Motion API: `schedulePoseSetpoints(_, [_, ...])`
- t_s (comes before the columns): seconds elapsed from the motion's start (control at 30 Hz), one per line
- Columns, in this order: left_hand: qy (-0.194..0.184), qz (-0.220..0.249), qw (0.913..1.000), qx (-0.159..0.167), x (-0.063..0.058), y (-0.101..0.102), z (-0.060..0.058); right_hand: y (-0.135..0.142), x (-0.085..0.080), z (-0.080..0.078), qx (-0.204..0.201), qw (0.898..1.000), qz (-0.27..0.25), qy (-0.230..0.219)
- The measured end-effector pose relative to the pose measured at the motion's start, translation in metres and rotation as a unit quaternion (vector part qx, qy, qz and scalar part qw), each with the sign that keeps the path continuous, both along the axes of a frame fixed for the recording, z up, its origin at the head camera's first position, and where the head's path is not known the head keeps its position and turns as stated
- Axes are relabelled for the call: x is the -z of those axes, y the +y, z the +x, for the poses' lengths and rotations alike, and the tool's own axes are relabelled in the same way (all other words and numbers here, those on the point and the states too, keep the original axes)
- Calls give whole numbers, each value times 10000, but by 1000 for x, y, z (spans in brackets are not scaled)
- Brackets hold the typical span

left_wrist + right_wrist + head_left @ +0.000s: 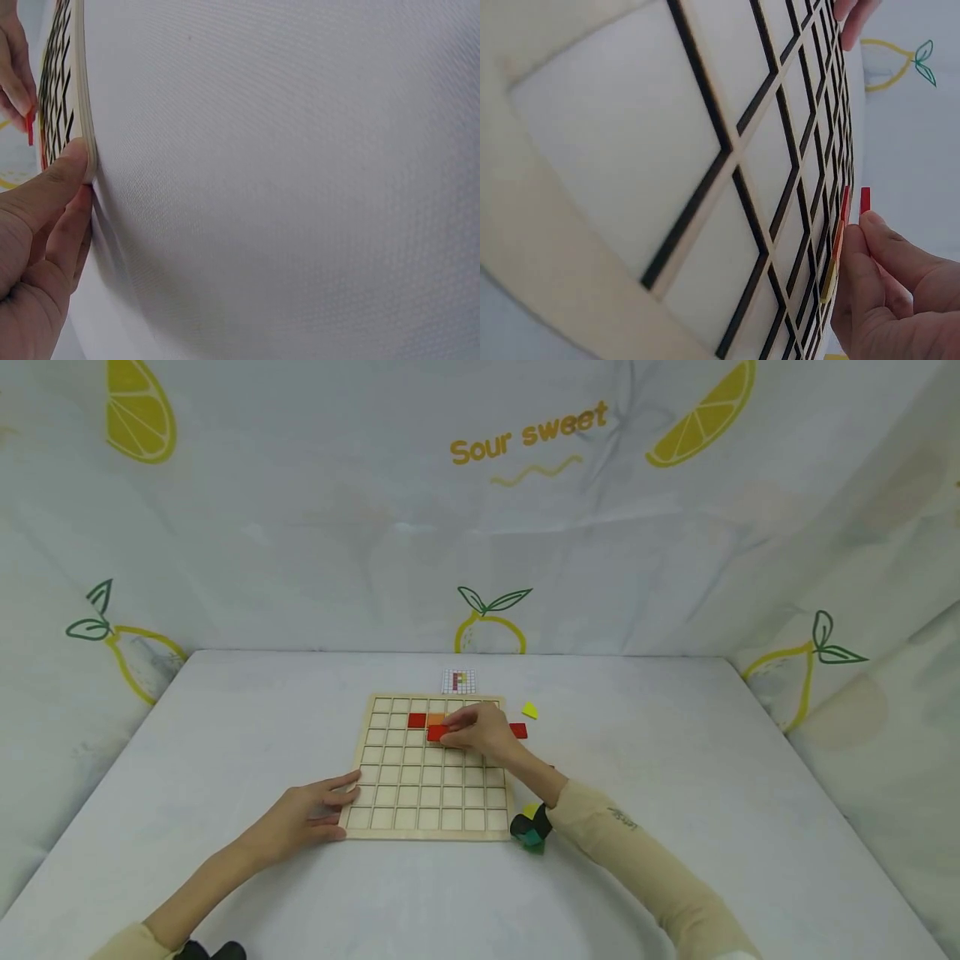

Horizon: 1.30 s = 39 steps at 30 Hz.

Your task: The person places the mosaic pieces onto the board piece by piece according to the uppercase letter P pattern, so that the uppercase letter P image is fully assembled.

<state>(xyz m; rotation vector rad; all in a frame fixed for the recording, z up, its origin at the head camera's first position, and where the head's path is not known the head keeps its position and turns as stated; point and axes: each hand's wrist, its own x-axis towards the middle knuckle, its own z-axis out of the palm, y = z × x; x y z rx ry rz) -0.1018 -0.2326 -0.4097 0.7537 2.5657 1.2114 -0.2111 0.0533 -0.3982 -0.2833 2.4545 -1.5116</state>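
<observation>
A pale wooden grid board (408,796) lies flat on the table. In its upper rows sit a red square tile (416,720) and an orange tile (436,720); the right wrist view adds a yellow tile (829,281), hidden behind the hand in the head view. My right hand (482,731) pinches another red square tile (865,200) between thumb and fingertips, close over the board beside the orange one. My left hand (300,814) rests with spread, fairly straight fingers against the board's left edge, its thumb (71,154) at the near corner.
A small pattern card (459,682) with a coloured grid lies behind the board. Right of it are a yellow triangle (530,710) and a red piece (518,731). Green (534,845) and yellow pieces lie by the right wrist's black camera. A lemon-print cloth (337,527) hangs behind.
</observation>
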Motion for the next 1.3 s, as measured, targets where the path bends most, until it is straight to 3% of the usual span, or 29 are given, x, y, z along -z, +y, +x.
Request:
schedulePoseSetpoints(0.67, [-139,147,9998,-61,0,0,1,-23,8,-3,-144,9942,580,896])
schedulePoseSetpoints(1.3, [-98,129,9999,-5,0,-1,0,-31,6,-4,-300,9950,458,837])
